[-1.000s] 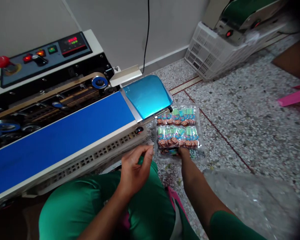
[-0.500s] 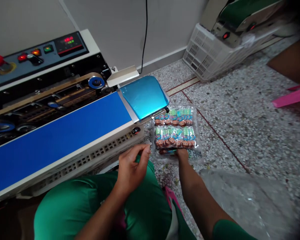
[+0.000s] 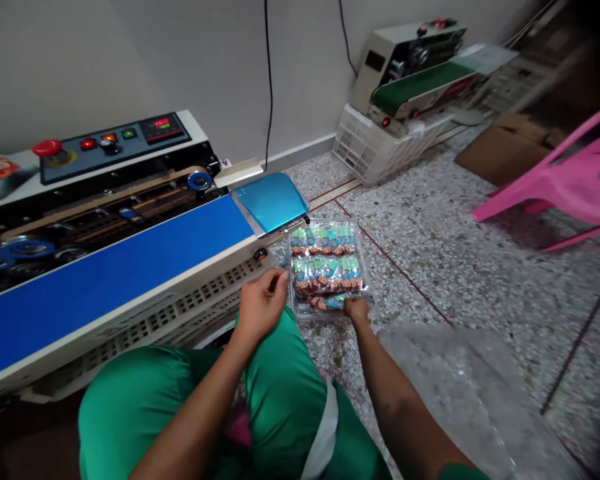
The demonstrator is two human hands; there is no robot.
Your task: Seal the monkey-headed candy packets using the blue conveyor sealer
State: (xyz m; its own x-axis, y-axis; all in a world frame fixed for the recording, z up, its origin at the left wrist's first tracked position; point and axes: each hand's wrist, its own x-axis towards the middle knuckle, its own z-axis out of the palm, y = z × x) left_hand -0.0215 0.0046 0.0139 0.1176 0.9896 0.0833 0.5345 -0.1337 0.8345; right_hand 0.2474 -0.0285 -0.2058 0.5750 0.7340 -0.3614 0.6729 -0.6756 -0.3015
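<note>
A clear plastic tray (image 3: 369, 283) stands on the floor just beyond my knees. Inside it lie rows of small printed pieces (image 3: 327, 268) in shiny clear wrap, green and blue on top with brown cartoon faces below. At the tray's front right, my right hand (image 3: 357, 308) is closed on the end of the nearest printed pieces; its fingertips are partly hidden. My left hand (image 3: 264, 300) hovers over my knee, left of the tray, with curled fingers and the thumb close to them. Whatever it may hold is hidden.
On the left runs a sealing machine with a blue conveyor belt (image 3: 180, 250), a blue end plate (image 3: 273, 200) and a lit control panel (image 3: 115, 143). Clear plastic sheeting (image 3: 455, 393) lies at right. Farther off are a second machine (image 3: 420, 87), a white crate (image 3: 365, 143), a cardboard box (image 3: 505, 150) and a pink chair (image 3: 555, 173).
The view has shifted to show more of the room at right. My right hand stays at the tray's front row, where more of the printed pieces now shows. My left hand remains curled.
</note>
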